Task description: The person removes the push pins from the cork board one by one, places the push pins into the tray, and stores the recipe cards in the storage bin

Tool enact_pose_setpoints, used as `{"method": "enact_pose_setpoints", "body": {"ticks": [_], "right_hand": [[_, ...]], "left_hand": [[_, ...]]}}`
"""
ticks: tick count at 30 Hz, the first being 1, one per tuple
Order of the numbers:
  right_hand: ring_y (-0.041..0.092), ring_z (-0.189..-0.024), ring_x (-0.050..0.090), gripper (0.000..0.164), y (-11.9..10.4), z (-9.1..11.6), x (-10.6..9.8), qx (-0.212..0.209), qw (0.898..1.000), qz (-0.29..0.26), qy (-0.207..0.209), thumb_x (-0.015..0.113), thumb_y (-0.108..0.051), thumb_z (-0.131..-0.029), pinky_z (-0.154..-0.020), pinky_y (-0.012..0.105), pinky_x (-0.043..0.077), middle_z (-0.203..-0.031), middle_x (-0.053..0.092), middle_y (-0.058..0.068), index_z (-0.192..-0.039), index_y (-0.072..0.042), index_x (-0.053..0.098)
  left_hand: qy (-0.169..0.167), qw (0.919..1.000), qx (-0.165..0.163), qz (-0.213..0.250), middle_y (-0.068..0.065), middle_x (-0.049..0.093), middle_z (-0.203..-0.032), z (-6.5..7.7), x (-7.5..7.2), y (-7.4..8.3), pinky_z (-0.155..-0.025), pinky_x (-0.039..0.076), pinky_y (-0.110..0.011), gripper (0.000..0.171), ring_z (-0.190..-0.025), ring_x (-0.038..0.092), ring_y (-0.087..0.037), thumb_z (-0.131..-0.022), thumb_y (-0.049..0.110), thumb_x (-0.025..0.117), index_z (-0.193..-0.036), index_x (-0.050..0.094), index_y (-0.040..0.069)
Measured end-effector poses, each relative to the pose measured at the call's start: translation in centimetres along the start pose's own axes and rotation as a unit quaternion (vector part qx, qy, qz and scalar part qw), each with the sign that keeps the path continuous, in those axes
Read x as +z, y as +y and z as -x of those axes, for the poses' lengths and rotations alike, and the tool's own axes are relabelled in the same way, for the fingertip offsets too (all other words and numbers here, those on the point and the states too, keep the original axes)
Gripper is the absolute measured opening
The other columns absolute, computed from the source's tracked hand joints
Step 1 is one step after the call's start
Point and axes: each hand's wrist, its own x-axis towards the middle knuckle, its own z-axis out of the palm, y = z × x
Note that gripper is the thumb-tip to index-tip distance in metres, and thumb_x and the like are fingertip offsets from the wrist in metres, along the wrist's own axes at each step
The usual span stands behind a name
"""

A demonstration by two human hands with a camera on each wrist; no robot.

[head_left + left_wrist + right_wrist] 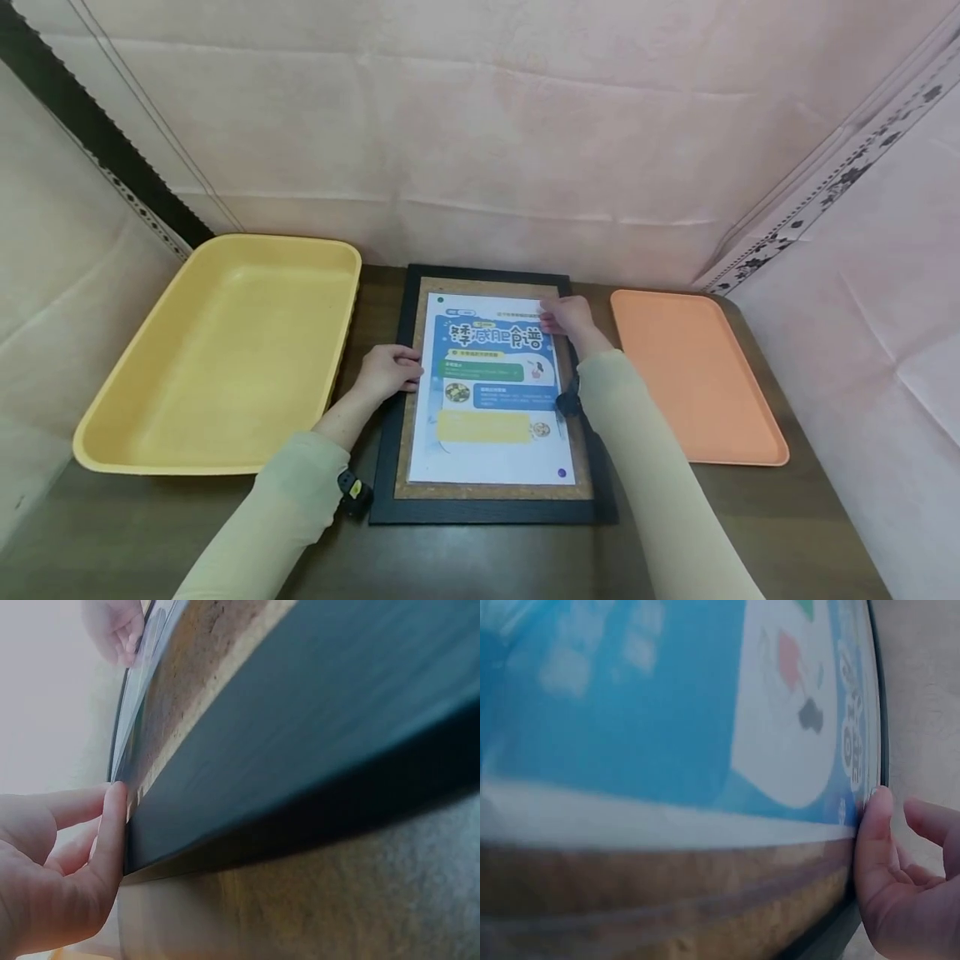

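A printed poster (pixel 491 454), blue and white with green and yellow text boxes, lies over a brown cork-like backing (pixel 585 467) inside a black frame (pixel 487 512). At the poster's left edge, my left hand (pixel 386 372) pinches the edge between thumb and index finger. In the left wrist view the left fingertips (pixel 114 791) meet at the sheet's rim, beside the black frame side. My right hand (pixel 567 318) holds the poster's upper right edge with bent fingers. The right wrist view has one fingertip (pixel 879 802) right at the poster's edge.
On the left stands a large yellow tray (pixel 217 358), close to the frame. A flat orange tray (pixel 697 375) lies to the right. All sit on a dark wooden table (pixel 465 567), with pale cloth walls (pixel 480 125) behind and at both sides.
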Motion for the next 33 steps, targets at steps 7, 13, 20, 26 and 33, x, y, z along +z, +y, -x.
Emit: {"method": "enact_pose_setpoints", "body": {"ticks": [7, 13, 20, 26, 33], "right_hand": [[0.012, -0.06, 0.063, 0.028, -0.1, -2.0, 0.2, 0.008, 0.999, 0.052, 0.003, 0.058, -0.015, -0.09, -0.059, 0.021, 0.056, -0.086, 0.062, 0.01, -0.112, 0.002, 0.058], [0.017, -0.066, 0.065, 0.035, 0.0, -2.6, 0.2, 0.024, 0.992, 0.12, 0.019, 0.058, -0.01, -0.09, -0.061, 0.024, 0.057, -0.089, 0.062, 0.013, -0.122, 0.002, 0.051], [0.02, -0.071, 0.066, 0.044, -0.8, -2.4, 0.1, 0.013, 0.987, 0.157, 0.006, 0.056, -0.01, -0.091, -0.065, 0.025, 0.056, -0.089, 0.062, 0.013, -0.131, 0.001, 0.043], [0.019, -0.067, 0.063, 0.023, -1.5, -2.0, 0.3, -0.008, 0.978, 0.209, -0.017, 0.053, -0.011, -0.092, -0.065, 0.024, 0.053, -0.08, 0.06, 0.01, -0.111, 0.002, 0.057], [0.017, -0.062, 0.059, 0.015, -1.6, -1.8, 0.5, -0.056, 0.965, 0.252, -0.043, 0.051, -0.012, -0.093, -0.059, 0.022, 0.051, -0.073, 0.056, 0.008, -0.091, 0.0, 0.059]], "left_hand": [[0.004, 1.0, -0.006, 0.003, -0.021, 0.067, -0.107, -0.1, 0.5, -0.3, -0.071, 0.058, -0.027, 0.035, -0.084, 0.07, -0.021, -0.09, 0.008, 0.06, -0.123, 0.056, -0.002], [0.0, 1.0, -0.007, 0.004, -0.02, 0.067, -0.105, 0.0, 1.1, -0.2, -0.071, 0.058, -0.027, 0.034, -0.082, 0.07, -0.02, -0.089, 0.009, 0.061, -0.122, 0.057, -0.001], [0.005, 1.0, 0.002, 0.001, -0.02, 0.067, -0.104, -0.2, 0.9, 0.0, -0.07, 0.059, -0.027, 0.034, -0.082, 0.07, -0.02, -0.089, 0.007, 0.062, -0.121, 0.057, -0.002], [0.01, 1.0, 0.0, -0.001, -0.02, 0.067, -0.104, -0.2, 0.5, 0.1, -0.07, 0.059, -0.027, 0.034, -0.082, 0.07, -0.02, -0.089, 0.008, 0.061, -0.121, 0.058, -0.001], [0.013, 0.9999, -0.002, -0.004, -0.019, 0.068, -0.103, -0.2, 0.2, -0.1, -0.07, 0.059, -0.028, 0.032, -0.081, 0.07, -0.02, -0.089, 0.009, 0.061, -0.12, 0.058, -0.001]]}}
